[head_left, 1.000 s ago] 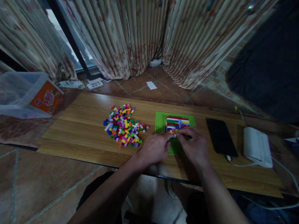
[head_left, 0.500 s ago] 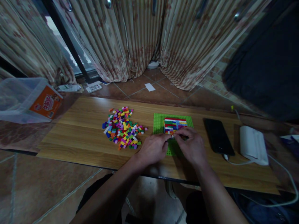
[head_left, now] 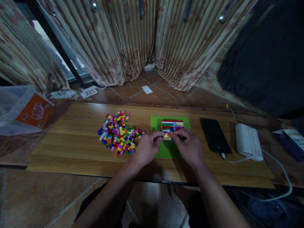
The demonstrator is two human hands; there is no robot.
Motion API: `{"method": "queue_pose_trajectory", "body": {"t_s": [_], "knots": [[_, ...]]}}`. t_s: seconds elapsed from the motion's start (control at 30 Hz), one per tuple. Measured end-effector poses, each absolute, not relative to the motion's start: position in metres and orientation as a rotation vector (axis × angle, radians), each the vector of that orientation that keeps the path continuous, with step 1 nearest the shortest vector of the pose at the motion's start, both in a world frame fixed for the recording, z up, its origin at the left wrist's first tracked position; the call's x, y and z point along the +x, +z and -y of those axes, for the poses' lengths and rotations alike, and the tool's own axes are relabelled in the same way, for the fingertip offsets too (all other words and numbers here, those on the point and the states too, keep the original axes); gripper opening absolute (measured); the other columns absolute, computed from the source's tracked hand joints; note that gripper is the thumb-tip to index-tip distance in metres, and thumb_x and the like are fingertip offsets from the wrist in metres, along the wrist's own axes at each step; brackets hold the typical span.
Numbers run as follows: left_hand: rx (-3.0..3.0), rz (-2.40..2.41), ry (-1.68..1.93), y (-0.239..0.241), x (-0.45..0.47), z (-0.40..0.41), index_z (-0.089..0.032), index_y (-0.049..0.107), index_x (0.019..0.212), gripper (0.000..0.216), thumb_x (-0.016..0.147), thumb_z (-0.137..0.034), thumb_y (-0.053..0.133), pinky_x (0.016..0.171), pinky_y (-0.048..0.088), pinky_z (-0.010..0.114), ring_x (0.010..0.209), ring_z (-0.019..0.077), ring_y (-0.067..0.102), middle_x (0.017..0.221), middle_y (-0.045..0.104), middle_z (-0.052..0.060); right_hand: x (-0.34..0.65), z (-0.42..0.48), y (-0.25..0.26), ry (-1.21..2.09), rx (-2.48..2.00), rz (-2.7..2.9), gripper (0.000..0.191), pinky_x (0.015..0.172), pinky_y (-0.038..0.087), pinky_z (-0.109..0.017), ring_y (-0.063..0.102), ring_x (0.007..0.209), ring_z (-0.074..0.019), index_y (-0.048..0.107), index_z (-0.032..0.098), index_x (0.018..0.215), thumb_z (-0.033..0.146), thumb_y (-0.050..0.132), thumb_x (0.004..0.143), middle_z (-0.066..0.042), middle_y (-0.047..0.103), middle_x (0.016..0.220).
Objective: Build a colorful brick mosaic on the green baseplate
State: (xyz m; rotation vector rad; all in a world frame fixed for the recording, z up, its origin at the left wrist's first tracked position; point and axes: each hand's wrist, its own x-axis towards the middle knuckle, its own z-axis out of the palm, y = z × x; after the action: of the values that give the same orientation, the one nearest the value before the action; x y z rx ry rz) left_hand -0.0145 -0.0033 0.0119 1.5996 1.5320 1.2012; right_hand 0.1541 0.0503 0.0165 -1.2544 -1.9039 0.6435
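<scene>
A green baseplate point(head_left: 166, 151) lies on the wooden board point(head_left: 71, 142), with a block of coloured brick rows point(head_left: 172, 125) built on its far half. Both my hands meet at the near edge of that block. My left hand point(head_left: 147, 148) has its fingers curled and pinched at the front row of bricks. My right hand point(head_left: 187, 146) is likewise pinched there, fingertips touching the bricks. Whatever small piece sits between the fingertips is hidden. A pile of loose coloured bricks point(head_left: 117, 133) lies to the left of the baseplate.
A black phone point(head_left: 215, 135) and a white power bank point(head_left: 248, 141) with a cable lie right of the baseplate. A clear plastic box with an orange label point(head_left: 22, 109) stands at far left. Curtains hang behind; a dark shape fills the upper right.
The view has shifted, so everything sits lower and further left. My hands have drawn closer together at the front row of the brick block.
</scene>
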Motion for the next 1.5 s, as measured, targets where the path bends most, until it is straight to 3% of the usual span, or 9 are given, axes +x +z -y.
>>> {"method": "queue_pose_trajectory", "body": {"t_s": [0.2, 0.4, 0.53, 0.7, 0.8, 0.87, 1.07, 1.5], "knots": [[1.451, -1.442, 1.248, 0.006, -0.011, 0.001, -0.018, 0.070, 0.105, 0.025, 0.087, -0.013, 0.055, 0.084, 0.056, 0.030, 0.088, 0.0164, 0.071, 0.100, 0.075, 0.005, 0.154, -0.048, 0.019, 0.647, -1.188, 1.901, 0.014, 0.079, 0.047, -0.036, 0.062, 0.082, -0.0196, 0.069, 0.021, 0.078, 0.029, 0.061, 0.086, -0.003, 0.067, 0.082], [1.268, -1.322, 1.308, 0.008, -0.007, 0.001, -0.015, 0.063, 0.112, 0.029, 0.085, -0.009, 0.055, 0.087, 0.055, 0.030, 0.090, 0.0162, 0.070, 0.102, 0.074, 0.008, 0.148, -0.041, 0.021, 0.651, -1.000, 1.980, 0.011, 0.088, 0.048, -0.039, 0.062, 0.097, -0.0206, 0.073, 0.026, 0.091, 0.029, 0.063, 0.088, -0.005, 0.067, 0.101], [1.177, -1.292, 1.328, 0.013, -0.005, 0.002, -0.015, 0.060, 0.115, 0.032, 0.084, -0.008, 0.056, 0.090, 0.054, 0.030, 0.094, 0.0163, 0.070, 0.103, 0.074, 0.008, 0.144, -0.039, 0.018, 0.638, -0.966, 2.012, 0.009, 0.090, 0.048, -0.041, 0.061, 0.099, -0.0213, 0.073, 0.027, 0.092, 0.030, 0.066, 0.087, -0.004, 0.067, 0.102], [1.146, -1.259, 1.328, 0.015, -0.004, 0.002, -0.015, 0.059, 0.115, 0.032, 0.083, -0.012, 0.060, 0.088, 0.054, 0.029, 0.095, 0.0169, 0.070, 0.103, 0.075, 0.008, 0.144, -0.040, 0.017, 0.628, -0.966, 2.022, 0.011, 0.090, 0.048, -0.041, 0.061, 0.099, -0.0211, 0.072, 0.026, 0.091, 0.031, 0.062, 0.089, -0.004, 0.067, 0.104], [1.196, -1.321, 1.313, 0.014, -0.005, 0.002, -0.015, 0.061, 0.115, 0.031, 0.084, -0.012, 0.056, 0.079, 0.055, 0.027, 0.084, 0.0150, 0.071, 0.100, 0.074, 0.007, 0.149, -0.043, 0.019, 0.611, -0.991, 2.039, 0.012, 0.090, 0.048, -0.042, 0.061, 0.100, -0.0218, 0.071, 0.025, 0.090, 0.031, 0.061, 0.090, -0.005, 0.067, 0.105], [1.275, -1.437, 1.275, 0.015, -0.008, 0.004, -0.015, 0.064, 0.112, 0.029, 0.085, -0.013, 0.054, 0.069, 0.054, 0.026, 0.073, 0.0141, 0.069, 0.092, 0.074, 0.006, 0.154, -0.045, 0.020, 0.583, -1.024, 2.034, 0.013, 0.090, 0.048, -0.042, 0.061, 0.101, -0.0225, 0.071, 0.024, 0.089, 0.032, 0.061, 0.090, -0.005, 0.066, 0.106], [1.555, -1.574, 1.047, 0.023, -0.014, 0.010, -0.017, 0.073, 0.090, 0.024, 0.083, -0.009, 0.052, 0.075, 0.052, 0.027, 0.078, 0.0154, 0.068, 0.085, 0.075, 0.004, 0.161, -0.048, 0.016, 0.493, -1.031, 2.130, 0.014, 0.094, 0.046, -0.045, 0.059, 0.104, -0.0248, 0.071, 0.023, 0.088, 0.032, 0.060, 0.090, -0.007, 0.065, 0.108], [1.768, -1.620, 0.831, 0.027, -0.010, 0.013, -0.026, 0.073, 0.110, 0.036, 0.083, -0.013, 0.052, 0.080, 0.053, 0.032, 0.067, 0.0170, 0.064, 0.074, 0.072, 0.000, 0.158, -0.045, 0.014, 0.462, -1.126, 2.141, 0.014, 0.095, 0.045, -0.049, 0.059, 0.104, -0.0270, 0.071, 0.023, 0.086, 0.031, 0.060, 0.087, -0.009, 0.064, 0.107]]}}
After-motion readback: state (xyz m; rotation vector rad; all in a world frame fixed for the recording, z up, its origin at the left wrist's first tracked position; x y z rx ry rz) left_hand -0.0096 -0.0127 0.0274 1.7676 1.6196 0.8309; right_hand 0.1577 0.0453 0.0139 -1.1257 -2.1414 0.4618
